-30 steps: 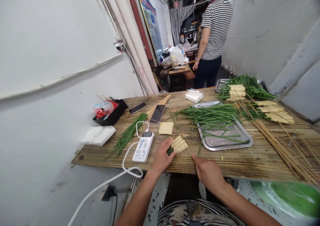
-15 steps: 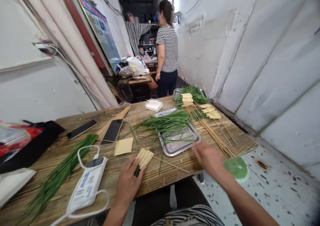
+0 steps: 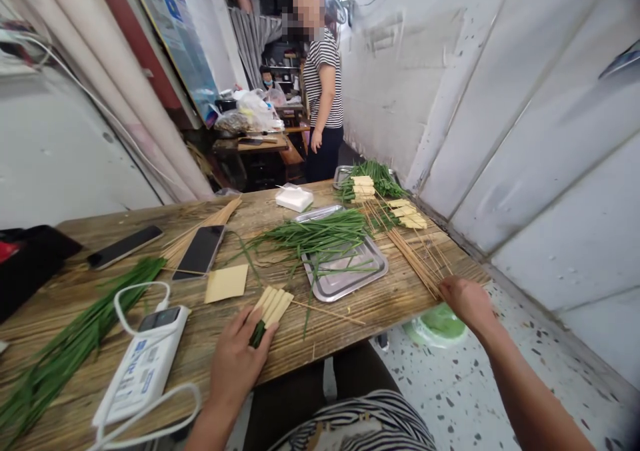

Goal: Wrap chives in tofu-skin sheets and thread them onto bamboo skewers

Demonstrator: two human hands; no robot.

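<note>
My left hand (image 3: 239, 351) grips a row of pale tofu-skin rolls (image 3: 273, 306) with green chives showing at their lower end. A bamboo skewer (image 3: 330, 312) runs from the rolls to the right across the wooden table. At the table's right edge, my right hand (image 3: 467, 301) has its fingers closed on the ends of a bundle of bamboo skewers (image 3: 413, 261); how many it pinches I cannot tell. A flat square tofu sheet (image 3: 227, 284) lies beyond my left hand. Loose chives (image 3: 325, 234) lie across a metal tray (image 3: 345, 288) between my hands.
Finished skewers of rolls (image 3: 407, 212) lie at the right rear, beside more greens (image 3: 377, 178). Leftward are a power strip (image 3: 145, 364) with its cable, a chive bundle (image 3: 100, 318) and two phones (image 3: 200, 251). A white box (image 3: 294, 198) stands behind. A person (image 3: 324, 98) stands beyond the table.
My right hand has moved right, from beside the tray to the skewer ends. My left hand stays on the rolls. The view has shifted, and the person beyond has turned.
</note>
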